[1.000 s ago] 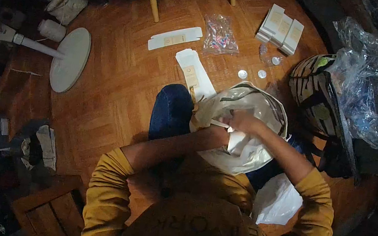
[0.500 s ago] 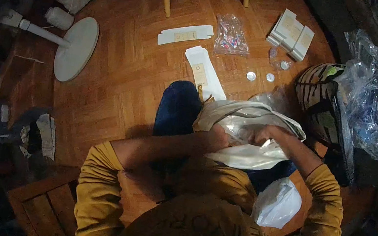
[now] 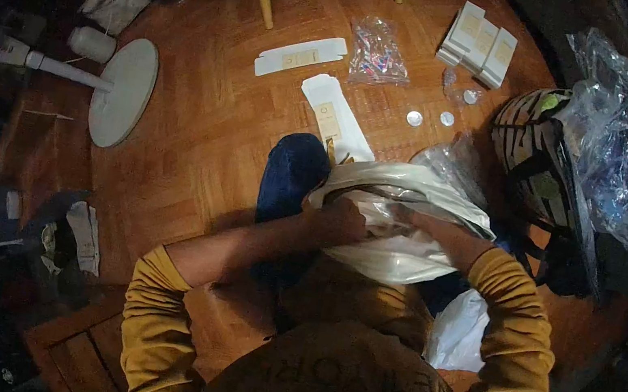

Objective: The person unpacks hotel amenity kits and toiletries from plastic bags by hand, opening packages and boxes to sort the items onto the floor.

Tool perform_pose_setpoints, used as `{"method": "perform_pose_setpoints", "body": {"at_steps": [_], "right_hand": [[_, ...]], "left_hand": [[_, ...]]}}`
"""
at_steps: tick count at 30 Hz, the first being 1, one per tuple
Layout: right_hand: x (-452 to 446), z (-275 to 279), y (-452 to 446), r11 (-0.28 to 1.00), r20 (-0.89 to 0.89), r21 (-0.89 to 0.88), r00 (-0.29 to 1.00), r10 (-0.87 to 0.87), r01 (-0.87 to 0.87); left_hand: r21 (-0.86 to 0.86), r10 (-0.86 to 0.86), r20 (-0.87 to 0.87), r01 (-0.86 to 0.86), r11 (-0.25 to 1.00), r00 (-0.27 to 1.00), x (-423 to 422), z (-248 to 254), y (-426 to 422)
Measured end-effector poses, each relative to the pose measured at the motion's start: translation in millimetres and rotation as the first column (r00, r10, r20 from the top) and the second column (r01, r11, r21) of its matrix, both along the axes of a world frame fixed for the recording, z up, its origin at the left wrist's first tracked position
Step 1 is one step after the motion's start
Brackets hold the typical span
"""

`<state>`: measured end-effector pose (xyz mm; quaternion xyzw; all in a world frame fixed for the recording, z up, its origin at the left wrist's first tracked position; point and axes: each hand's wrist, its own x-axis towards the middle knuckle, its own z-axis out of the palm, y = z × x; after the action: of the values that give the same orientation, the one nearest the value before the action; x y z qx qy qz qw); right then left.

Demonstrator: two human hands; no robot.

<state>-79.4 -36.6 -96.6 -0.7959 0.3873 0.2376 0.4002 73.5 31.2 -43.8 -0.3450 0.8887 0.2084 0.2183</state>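
Observation:
A large whitish plastic bag [image 3: 401, 269] lies across my lap with its mouth open towards me. Crinkled clear plastic [image 3: 381, 211] shows inside it. My left hand [image 3: 343, 221] is at the left side of the mouth, its fingers closed on the plastic there. Reaching in from the right, my right hand [image 3: 411, 218] is down inside the opening, with its fingers hidden by plastic folds. Just beyond the bag lies a flat white carton [image 3: 345, 129] with a tan label, and a second flat carton [image 3: 301, 57] is farther off.
Stacked white boxes [image 3: 481, 46], a clear bag of small colourful pieces [image 3: 380, 52] and round silvery discs [image 3: 414, 118] are on the wooden floor. A striped bag [image 3: 532, 140] with clear plastic sheeting [image 3: 619, 138] stands right. A white stand [image 3: 128, 97] is left.
My right hand has gone deeper into the whitish bag, its fingers now hidden. My left hand and the bag have shifted slightly left. The whole view has tilted a little.

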Motion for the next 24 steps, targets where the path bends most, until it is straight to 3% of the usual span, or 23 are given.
{"method": "perform_pose_setpoints", "body": {"at_steps": [2,3,5,7,9,13,15,16,18,21,24], "right_hand": [[-5.6,2.0,-2.6,1.0,-0.005,-0.018,1.0,-0.009,0.009],[-10.4,1.7,-3.6,1.0,-0.009,-0.025,1.0,-0.011,0.011],[-15.3,4.0,-7.6,0.999,-0.014,-0.036,1.0,-0.018,0.018],[-8.8,0.3,-9.1,0.999,0.005,-0.032,0.999,-0.036,0.037],[2.2,-2.2,-11.2,0.998,0.03,-0.034,0.999,-0.042,0.043],[21.8,-3.0,-12.5,0.998,0.055,-0.054,0.998,-0.03,0.033],[29.0,-2.6,-8.4,0.998,0.058,-0.057,0.998,-0.023,0.027],[30.3,-1.4,-7.5,0.998,0.06,-0.063,0.998,-0.023,0.027],[31.3,0.7,-5.2,0.997,0.069,-0.072,0.997,-0.02,0.025],[27.5,-3.5,-4.2,0.996,0.076,-0.081,0.997,-0.025,0.031],[15.7,-1.9,-2.0,0.994,0.071,-0.095,0.997,-0.038,0.044]], "left_hand": [[-0.179,-0.164,-0.275,0.117,0.977,0.947,9.1,32.1,-14.6],[-0.182,-0.169,-0.279,0.12,0.976,0.945,7.5,42.0,-23.0],[0.104,-0.035,-0.231,0.061,0.993,0.972,6.9,54.1,-36.2],[0.146,0.013,-0.236,0.022,0.989,0.972,8.5,45.2,-37.8],[-0.126,-0.109,-0.392,0.064,0.99,0.913,9.5,37.5,-34.3],[-0.157,-0.15,-0.544,0.075,0.985,0.826,5.7,35.3,-31.4],[-0.099,-0.155,-0.315,0.13,0.987,0.936,3.6,39.5,-28.3],[-0.099,-0.155,-0.315,0.13,0.987,0.936,3.5,33.1,-29.1],[-0.211,-0.168,-0.637,0.039,0.977,0.753,1.4,17.3,-32.1],[-0.241,-0.141,-0.624,-0.018,0.97,0.769,-17.3,57.8,-39.9],[-0.335,-0.093,-0.616,-0.153,0.93,0.782,-25.1,50.2,-38.1]]}}
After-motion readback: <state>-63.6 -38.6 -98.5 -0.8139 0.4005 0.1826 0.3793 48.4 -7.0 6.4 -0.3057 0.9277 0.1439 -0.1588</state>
